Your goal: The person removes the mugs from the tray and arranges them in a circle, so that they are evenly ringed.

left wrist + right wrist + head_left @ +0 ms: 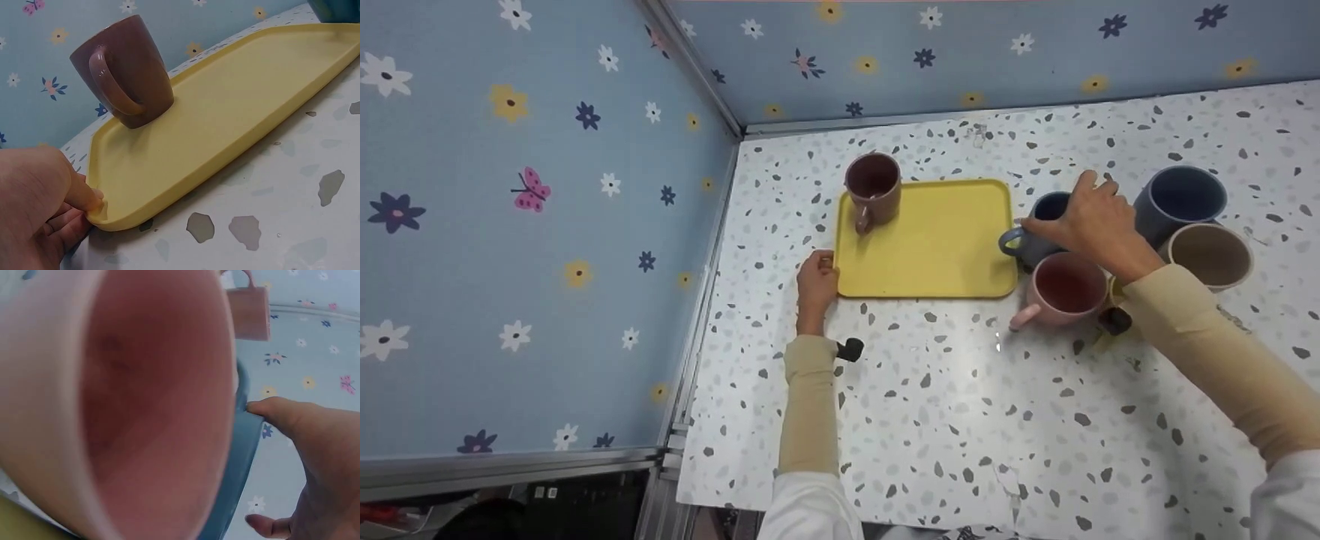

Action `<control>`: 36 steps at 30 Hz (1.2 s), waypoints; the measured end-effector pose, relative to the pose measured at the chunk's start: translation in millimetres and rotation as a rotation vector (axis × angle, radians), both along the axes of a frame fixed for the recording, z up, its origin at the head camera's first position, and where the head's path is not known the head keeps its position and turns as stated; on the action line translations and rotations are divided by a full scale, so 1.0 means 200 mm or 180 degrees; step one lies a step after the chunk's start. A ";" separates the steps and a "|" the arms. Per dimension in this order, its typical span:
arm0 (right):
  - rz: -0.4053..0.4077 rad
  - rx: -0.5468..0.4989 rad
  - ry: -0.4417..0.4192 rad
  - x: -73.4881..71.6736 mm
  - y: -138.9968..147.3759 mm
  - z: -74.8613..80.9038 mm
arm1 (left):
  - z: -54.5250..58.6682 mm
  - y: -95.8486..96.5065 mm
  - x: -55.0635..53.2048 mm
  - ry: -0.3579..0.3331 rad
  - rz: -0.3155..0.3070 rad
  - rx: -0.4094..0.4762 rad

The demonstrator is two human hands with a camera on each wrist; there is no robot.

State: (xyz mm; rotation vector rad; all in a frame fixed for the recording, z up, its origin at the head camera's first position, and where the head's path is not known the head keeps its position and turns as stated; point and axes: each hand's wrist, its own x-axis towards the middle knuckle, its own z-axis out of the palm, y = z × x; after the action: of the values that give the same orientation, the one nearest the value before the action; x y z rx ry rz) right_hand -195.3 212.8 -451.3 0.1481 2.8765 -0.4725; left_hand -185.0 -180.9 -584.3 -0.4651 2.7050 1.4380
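My left hand (817, 281) pinches the front left corner of a yellow tray (937, 247), thumb over the rim (97, 205), other fingers low at its outer edge. A brown mug (877, 191) stands upright in the tray's back left corner, handle toward me. To the tray's right, my right hand (1099, 225) spreads over a small blue mug (1039, 244). The right thumb (264, 408) touches its rim by the handle, while another fingertip (260, 523) shows just above the rim, apart from it. Right in front of this mug stands a pink mug (1069, 289).
A larger blue mug (1185, 195) and a beige mug (1215, 255) stand close together right of my right hand. Something yellow (1117, 291) is mostly hidden under my right wrist. Flowered panels (577, 187) border the speckled table (930, 420) at the left and back.
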 end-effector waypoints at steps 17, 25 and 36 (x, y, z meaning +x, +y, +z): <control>-0.0042 0.0354 0.0038 0.03 -0.07 -0.03 | -0.02 0.01 -0.01 -0.0087 0.0063 0.0080; 0.0214 0.0999 -0.0063 0.00 -0.12 0.05 | -0.02 0.00 -0.01 0.0009 0.0066 0.0018; 0.0902 0.0116 0.1033 -0.13 -0.37 0.03 | -0.02 0.01 -0.01 -0.0057 0.0141 0.0017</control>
State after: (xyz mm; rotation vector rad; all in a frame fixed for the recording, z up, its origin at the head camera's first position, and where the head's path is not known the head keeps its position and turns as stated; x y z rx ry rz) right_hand -220.7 138.3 -444.8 -0.3592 3.1482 -0.4218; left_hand -186.6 -178.9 -587.9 -0.5382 2.6930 1.4438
